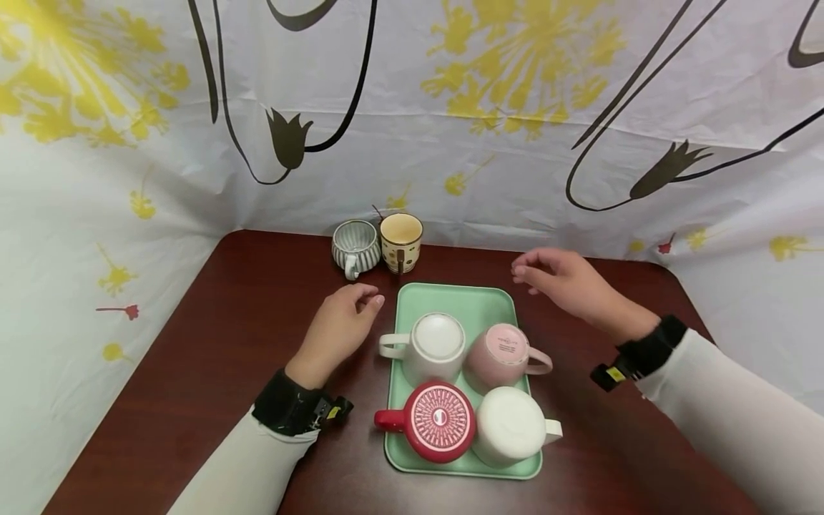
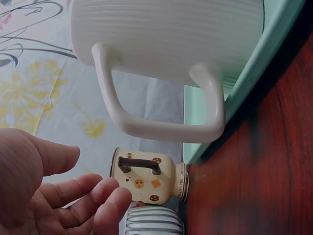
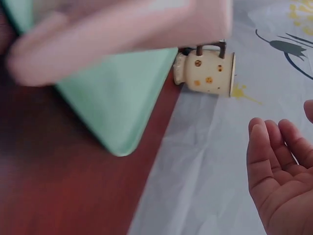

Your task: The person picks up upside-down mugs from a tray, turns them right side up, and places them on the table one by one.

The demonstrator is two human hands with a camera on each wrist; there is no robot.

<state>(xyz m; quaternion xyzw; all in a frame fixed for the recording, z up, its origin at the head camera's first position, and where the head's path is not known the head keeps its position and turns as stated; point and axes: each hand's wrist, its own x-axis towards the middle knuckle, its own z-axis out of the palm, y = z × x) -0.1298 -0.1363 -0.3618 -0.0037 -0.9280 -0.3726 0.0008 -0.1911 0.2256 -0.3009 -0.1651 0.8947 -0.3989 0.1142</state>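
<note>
My left hand (image 1: 340,325) hovers left of the green tray (image 1: 463,292), its fingers relaxed and holding nothing. Just ahead of it stand a grey striped cup (image 1: 365,256) and a cream mug (image 1: 400,239) with brown spots and a dark handle, both upright. My right hand (image 1: 569,286) is raised beyond the tray's far right corner, fingers loosely bent around nothing. Upside down on the tray are a ribbed white mug (image 1: 434,354), a pink mug (image 1: 496,361), a red mug (image 1: 440,422) and a plain white mug (image 1: 511,425). The left wrist view shows the ribbed mug's handle (image 2: 161,129) up close.
The dark reddish wooden table (image 1: 206,372) has rounded far corners. A white cloth (image 1: 386,93) with yellow flowers and dark tulip outlines hangs behind the table and along its sides. The left pair's cups stand near the table's back edge.
</note>
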